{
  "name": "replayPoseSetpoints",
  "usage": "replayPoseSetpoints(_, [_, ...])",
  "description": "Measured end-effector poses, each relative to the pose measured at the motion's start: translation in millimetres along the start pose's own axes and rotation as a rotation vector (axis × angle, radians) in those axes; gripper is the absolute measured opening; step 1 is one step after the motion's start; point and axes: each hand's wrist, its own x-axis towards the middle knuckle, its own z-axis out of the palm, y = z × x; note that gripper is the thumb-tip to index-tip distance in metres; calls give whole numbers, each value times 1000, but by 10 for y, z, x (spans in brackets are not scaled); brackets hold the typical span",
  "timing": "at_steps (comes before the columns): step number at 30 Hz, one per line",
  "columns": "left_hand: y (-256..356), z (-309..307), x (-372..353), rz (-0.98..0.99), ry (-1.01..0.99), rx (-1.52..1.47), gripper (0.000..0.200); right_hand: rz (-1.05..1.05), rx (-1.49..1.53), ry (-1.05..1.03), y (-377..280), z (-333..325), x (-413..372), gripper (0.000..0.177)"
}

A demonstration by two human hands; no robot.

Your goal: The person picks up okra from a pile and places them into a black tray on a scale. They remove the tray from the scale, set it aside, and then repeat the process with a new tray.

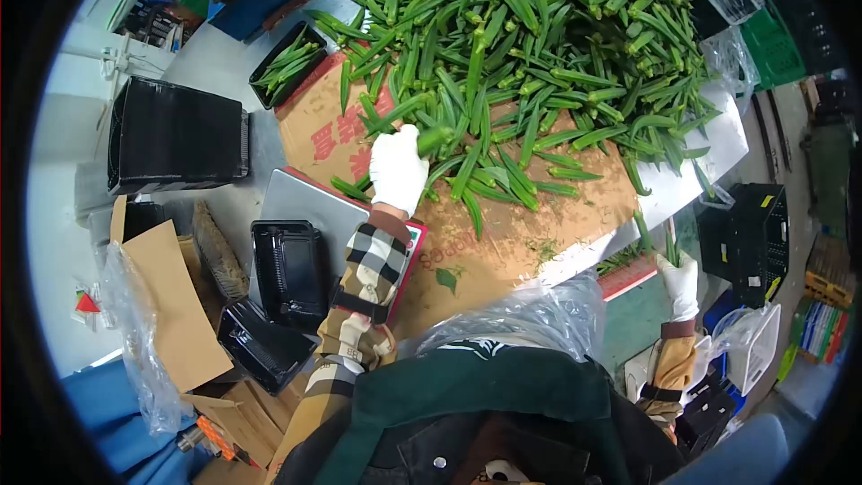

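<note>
Left hand (pixel 398 166) grips okra pod (pixel 437 137) at pile (pixel 539 36) edge; right hand (pixel 680 283) past table (pixel 718 153) edge, grip unclear.

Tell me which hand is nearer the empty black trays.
Left. The left hand, gripping an okra pod at the okra pile, sits just up and right of the empty black trays; the right hand is far off by the table edge.
</note>
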Motion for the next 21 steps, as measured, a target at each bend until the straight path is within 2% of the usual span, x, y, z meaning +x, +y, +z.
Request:
replayPoseSetpoints(2, [97, -85, -24, -190, -28, -105, 37, -117, 7, 140, 187, 71, -48, 13])
replayPoseSetpoints(5, [185, -24, -100, -161, -131, -154, 37, -309, 60, 75, -174, 738, 26, 25])
replayPoseSetpoints(6, [219, 35, -164, -118, -151, -62, 37, -406, 114, 42, -428, 1028, -5, 30])
replayPoseSetpoints(7, [186, 184, -223, -69, -172, -18, 37, -476, -52, 102, -275, 1401, 210, 38])
replayPoseSetpoints(9, [174, 262, -298, -78, -174, 24, 38, -542, -22, 41, -992, 1811, 118, 41])
replayPoseSetpoints(11, [181, 174, -281, -137, -183, -64, 38, -701, -99, 124, -1078, 2280, 357, 41])
replayPoseSetpoints(13, [214, 44, -252, -184, -154, -174, 39, -692, -403, 33, -1199, 2417, 472, 38])
replayPoseSetpoints(14, [228, -31, -262, -202, -126, -237, 40, -643, -440, 21, -1240, 2440, 501, 37])
replayPoseSetpoints(16, [266, -122, -241, -211, -51, -348, 41, -587, -358, 25, -1299, 2327, 426, 38])
replayPoseSetpoints(18, [383, -139, -212, -201, -66, -365, 41, -545, -310, 12, -1378, 2150, 284, 39])
replayPoseSetpoints(20, [583, -95, -207, -204, -117, -315, 42, -601, -393, 9, -1311, 2113, 191, 39])
replayPoseSetpoints(21, [591, 69, -220, -140, -145, -257, 46, -627, -433, 13, -1283, 2090, 151, 39])
